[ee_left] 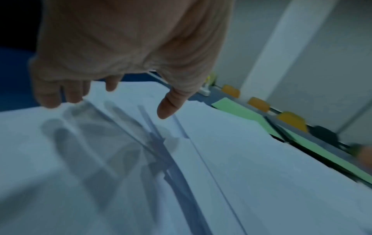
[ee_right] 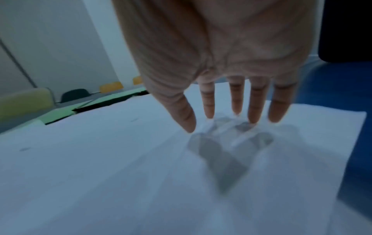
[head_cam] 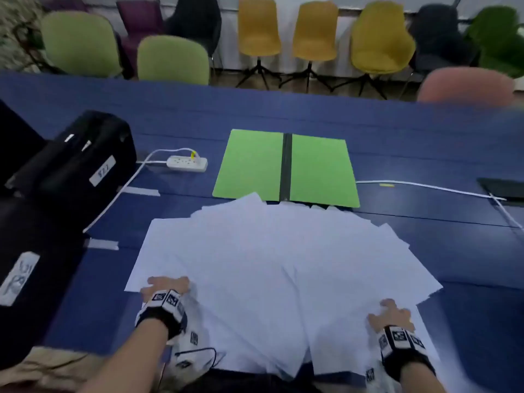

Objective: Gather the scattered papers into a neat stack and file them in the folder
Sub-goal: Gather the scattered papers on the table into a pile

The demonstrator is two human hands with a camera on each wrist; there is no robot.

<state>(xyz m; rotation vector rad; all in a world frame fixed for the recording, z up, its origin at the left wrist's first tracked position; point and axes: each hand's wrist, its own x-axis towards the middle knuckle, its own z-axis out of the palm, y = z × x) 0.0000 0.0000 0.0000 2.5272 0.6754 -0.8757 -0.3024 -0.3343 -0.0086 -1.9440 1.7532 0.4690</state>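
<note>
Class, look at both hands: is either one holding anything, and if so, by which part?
Nothing is held. The left hand and right hand are open, fingers spread over the near side of the fanned papers.

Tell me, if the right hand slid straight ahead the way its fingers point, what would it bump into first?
Only more paper, probably. The right hand lies open on the near right of the fanned white papers, fingers pointing away across the sheets. Beyond them lies the open green folder, though depth is hard to judge.
</note>
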